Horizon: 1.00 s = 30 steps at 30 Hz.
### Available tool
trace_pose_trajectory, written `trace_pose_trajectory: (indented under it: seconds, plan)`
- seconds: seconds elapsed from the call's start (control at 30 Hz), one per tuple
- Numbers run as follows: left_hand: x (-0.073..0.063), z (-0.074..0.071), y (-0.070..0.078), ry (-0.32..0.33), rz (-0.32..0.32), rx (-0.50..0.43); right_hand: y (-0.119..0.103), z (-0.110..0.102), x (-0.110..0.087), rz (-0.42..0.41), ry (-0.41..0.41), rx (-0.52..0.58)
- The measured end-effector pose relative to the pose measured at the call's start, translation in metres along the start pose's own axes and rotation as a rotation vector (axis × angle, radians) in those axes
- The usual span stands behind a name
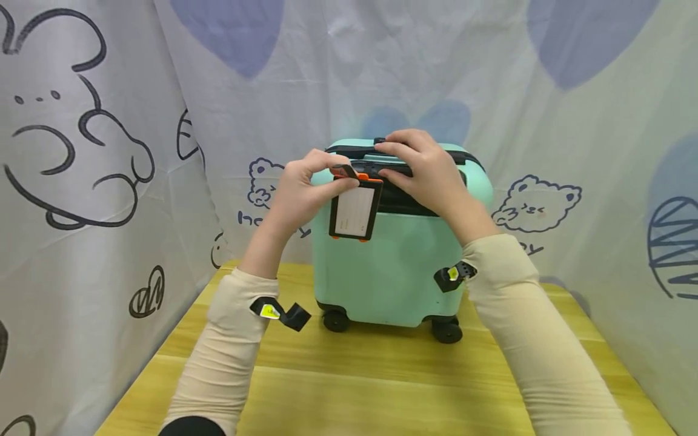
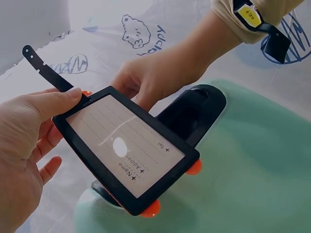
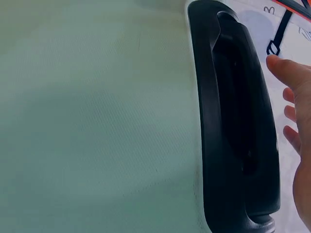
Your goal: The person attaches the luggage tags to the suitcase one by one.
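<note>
A luggage tag [image 1: 353, 213] with a black frame, orange edge and white name card hangs in front of the suitcase. My left hand [image 1: 302, 188] pinches it at the strap end between thumb and fingers; the black strap [image 2: 43, 68] sticks out past the thumb in the left wrist view. Standing upright, the mint-green suitcase [image 1: 392, 266] has a black handle [image 3: 269, 141] near its top. My right hand [image 1: 428, 166] is over the handle area with fingers spread, and the right wrist view shows nothing gripped. A strap end [image 3: 274, 46] hangs close to the right thumb.
The suitcase's black wheels [image 1: 336, 321] rest on a wood-grain table [image 1: 349, 387]. White cloth [image 1: 338, 60] with cartoon drawings surrounds the table at the back and sides. Each sleeve carries a black wrist mount [image 1: 280, 312].
</note>
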<state>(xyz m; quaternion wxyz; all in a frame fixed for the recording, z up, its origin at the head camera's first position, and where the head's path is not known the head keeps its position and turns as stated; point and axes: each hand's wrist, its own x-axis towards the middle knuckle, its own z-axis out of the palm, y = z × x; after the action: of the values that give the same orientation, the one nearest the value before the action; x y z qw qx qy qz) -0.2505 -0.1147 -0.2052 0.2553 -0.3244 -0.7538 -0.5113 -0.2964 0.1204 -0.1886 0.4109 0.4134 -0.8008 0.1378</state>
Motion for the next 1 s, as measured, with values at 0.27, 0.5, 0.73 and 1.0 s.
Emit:
trace_pose_trajectory:
  seconds: [0.27, 0.5, 0.73, 1.0]
  plan:
    - [0.003, 0.007, -0.002, -0.026, 0.004, -0.063, -0.003, 0.004, -0.001, -0.037, -0.011, -0.003]
    - [0.005, 0.009, -0.002, -0.021, -0.010, -0.098, -0.003, 0.001, -0.003, -0.049, 0.010, 0.005]
    - [0.006, 0.005, -0.006, 0.000, -0.126, -0.033, -0.001, -0.007, -0.006, -0.042, 0.022, -0.015]
    - [0.007, 0.000, -0.010, -0.017, -0.196, -0.023, 0.001, -0.018, -0.009, -0.041, 0.055, 0.003]
